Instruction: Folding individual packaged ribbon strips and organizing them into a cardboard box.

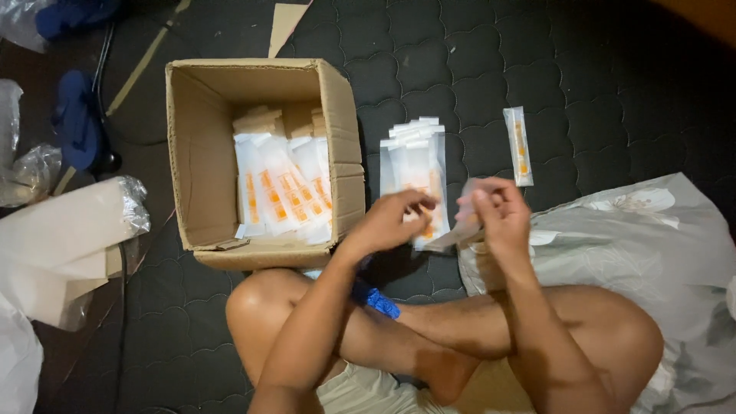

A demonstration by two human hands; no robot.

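Note:
My left hand and my right hand are raised together over my crossed legs, fingers pinched on a thin clear plastic sleeve held between them. Just behind the hands lies a stack of clear packets with orange print on the dark quilted mat. A single such packet lies apart to the right. To the left stands an open cardboard box with several of the same packets leaning inside it.
A large grey plastic bag spreads at the right beside my knee. White wrapped bundles and clear bags lie at the left, with blue sandals beyond them. A blue object sits on my leg. A cardboard scrap lies at the top.

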